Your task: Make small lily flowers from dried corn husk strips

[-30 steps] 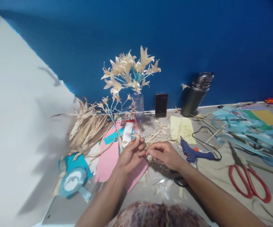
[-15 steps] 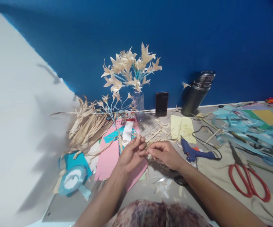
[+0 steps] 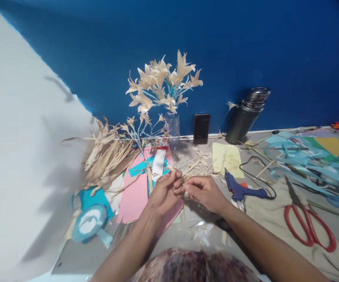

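Observation:
My left hand (image 3: 165,192) is closed, with thumb and fingers pinching a small pale husk flower (image 3: 171,169) whose tips stick up above the fingertips. Close beside it, my right hand (image 3: 206,192) is pinched, thumb against forefinger, its fingertips meeting the left fingers. Whatever lies between the right fingertips is too small to make out. Beneath the hands are pink paper (image 3: 134,196) and husk scraps (image 3: 197,164). Behind them, pale husk flowers on blue stems (image 3: 160,78) stand in a clear bottle (image 3: 173,133).
Dried corn husks (image 3: 107,156) and a roll of light-blue ribbon (image 3: 88,223) lie left. To the right are a blue glue gun (image 3: 242,190) with its cord, red-handled scissors (image 3: 307,223) on a cloth, and tangled blue strips (image 3: 304,164). A phone (image 3: 201,129) and a flask (image 3: 247,117) lean against the wall.
Both hands keep almost the same pose, fingertips together. The whole view has shifted very slightly; nothing on the table has visibly moved.

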Tool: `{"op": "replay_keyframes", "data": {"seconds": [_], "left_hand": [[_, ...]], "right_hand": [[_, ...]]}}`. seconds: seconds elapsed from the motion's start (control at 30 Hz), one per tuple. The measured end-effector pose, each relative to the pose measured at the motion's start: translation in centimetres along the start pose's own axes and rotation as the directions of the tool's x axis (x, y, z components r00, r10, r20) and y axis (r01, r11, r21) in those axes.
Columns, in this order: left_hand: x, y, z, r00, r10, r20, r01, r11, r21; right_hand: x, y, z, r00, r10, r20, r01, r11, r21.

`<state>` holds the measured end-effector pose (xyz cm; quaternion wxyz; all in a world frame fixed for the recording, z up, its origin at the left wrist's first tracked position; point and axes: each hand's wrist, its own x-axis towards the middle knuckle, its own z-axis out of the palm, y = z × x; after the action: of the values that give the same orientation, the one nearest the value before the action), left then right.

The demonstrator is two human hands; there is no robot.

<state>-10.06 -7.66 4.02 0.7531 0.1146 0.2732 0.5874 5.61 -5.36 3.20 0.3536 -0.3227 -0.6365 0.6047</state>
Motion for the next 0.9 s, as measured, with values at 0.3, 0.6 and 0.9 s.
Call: {"op": "replay_keyframes", "data": {"seconds": [0.3, 0.6, 0.9], "left_hand": [[-0.1, -0.2, 0.2, 0.981, 0.181, -0.068, -0.168, 0.971, 0.168], [-0.7, -0.3, 0.0, 0.953, 0.281, -0.114, -0.257, 0.949, 0.185], [-0.6, -0.4, -0.2, 0.944, 0.314, -0.102, -0.283, 0.929, 0.240]], "right_hand": [[0.1, 0.2, 0.3, 0.995, -0.094, -0.040, 0.087, 0.985, -0.147], [-0.2, 0.5, 0.8, 0.962, -0.268, -0.050, 0.226, 0.887, -0.403], [-0.3, 0.8, 1.1, 0.916, -0.398, -0.044, 0.332, 0.816, -0.473]]}}
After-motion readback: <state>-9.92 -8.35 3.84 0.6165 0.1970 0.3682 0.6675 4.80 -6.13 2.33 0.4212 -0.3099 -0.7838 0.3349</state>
